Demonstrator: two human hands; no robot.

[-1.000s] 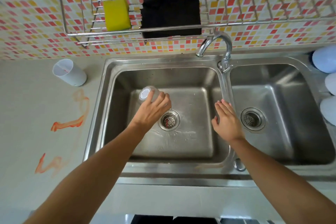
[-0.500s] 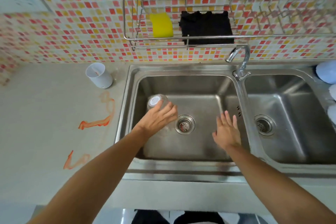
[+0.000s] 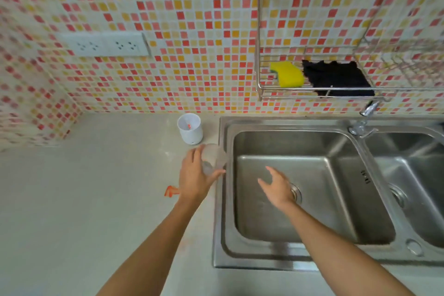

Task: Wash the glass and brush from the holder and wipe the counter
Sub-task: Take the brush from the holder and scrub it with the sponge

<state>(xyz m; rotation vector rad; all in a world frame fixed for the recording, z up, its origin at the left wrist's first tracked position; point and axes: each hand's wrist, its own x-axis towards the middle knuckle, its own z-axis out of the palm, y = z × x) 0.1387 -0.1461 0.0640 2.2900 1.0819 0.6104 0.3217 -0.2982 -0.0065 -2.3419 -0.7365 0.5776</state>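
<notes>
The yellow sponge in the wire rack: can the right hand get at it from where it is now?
Probably yes. The right hand is open and holds nothing, the yellow sponge lies at the wire rack's left end, and nothing stands between them.

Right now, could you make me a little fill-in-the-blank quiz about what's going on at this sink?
1. The left hand grips a clear ____.
2. The yellow sponge lies beside a ____ cloth in the wire rack.
3. The white holder stands on the ____, left of the sink.

Missing words: glass; black; counter
</notes>
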